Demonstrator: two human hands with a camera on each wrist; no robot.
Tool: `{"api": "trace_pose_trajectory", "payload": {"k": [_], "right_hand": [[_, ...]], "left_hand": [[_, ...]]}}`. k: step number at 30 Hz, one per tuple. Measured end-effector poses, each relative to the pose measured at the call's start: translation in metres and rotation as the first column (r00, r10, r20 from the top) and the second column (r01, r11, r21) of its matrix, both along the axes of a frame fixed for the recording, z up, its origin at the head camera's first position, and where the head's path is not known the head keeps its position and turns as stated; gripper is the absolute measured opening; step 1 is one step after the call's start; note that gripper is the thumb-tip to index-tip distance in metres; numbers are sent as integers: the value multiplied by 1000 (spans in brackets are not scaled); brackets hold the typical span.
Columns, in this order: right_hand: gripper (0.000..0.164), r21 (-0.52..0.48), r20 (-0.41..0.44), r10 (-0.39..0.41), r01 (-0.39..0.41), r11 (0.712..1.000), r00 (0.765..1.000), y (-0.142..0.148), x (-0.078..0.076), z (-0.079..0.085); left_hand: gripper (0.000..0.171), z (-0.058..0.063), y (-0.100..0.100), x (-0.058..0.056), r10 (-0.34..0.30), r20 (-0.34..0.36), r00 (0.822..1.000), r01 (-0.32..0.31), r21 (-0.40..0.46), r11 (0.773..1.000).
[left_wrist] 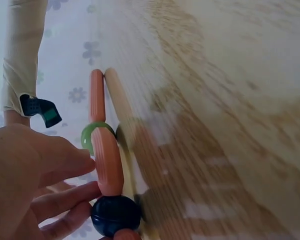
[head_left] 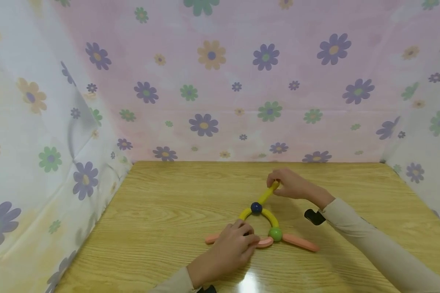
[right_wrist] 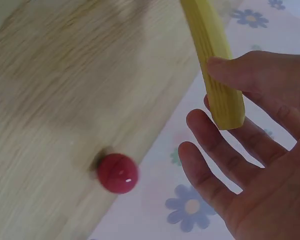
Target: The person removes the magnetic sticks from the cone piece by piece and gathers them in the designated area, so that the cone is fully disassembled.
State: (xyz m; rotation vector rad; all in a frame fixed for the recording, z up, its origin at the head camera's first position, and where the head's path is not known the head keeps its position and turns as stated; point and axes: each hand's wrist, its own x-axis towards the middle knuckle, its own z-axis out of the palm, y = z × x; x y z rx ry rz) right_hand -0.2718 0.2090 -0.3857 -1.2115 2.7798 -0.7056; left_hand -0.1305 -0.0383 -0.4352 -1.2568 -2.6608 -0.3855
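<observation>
A figure of toy rods and balls lies on the wooden table. My right hand pinches the far end of a straight yellow rod, thumb against its side in the right wrist view. The rod's other end meets a dark blue ball, where curved yellow rods also join. My left hand grips a curved orange rod between thumb and fingers, close by another dark ball that it mostly hides in the head view. A green ball links this rod to a straight orange one.
Another orange rod sticks out left of my left hand. A red ball shows in the right wrist view, near the table's edge. Flower-patterned cloth hangs behind and at both sides of the table.
</observation>
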Motion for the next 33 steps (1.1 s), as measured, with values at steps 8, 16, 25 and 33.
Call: {"api": "trace_pose_trajectory", "payload": {"k": [8,16,25,33], "right_hand": [[19,32,54,24,-26,999,998,18,9,-16],[18,27,110,19,-22,999,994,27,19,-31],[20,-12,157,-1,3,1000,988,33,40,-38],[21,-41,178,-17,25,999,984,33,49,-41]], "left_hand": [[17,-5,-13,-3,8,-46,999,-9,-24,1000],[15,0,-29,-14,63,24,998,-65,77,995],[15,-2,-32,-23,132,83,988,-143,143,979],[16,-5,-36,-35,159,141,977,-181,161,970]]}}
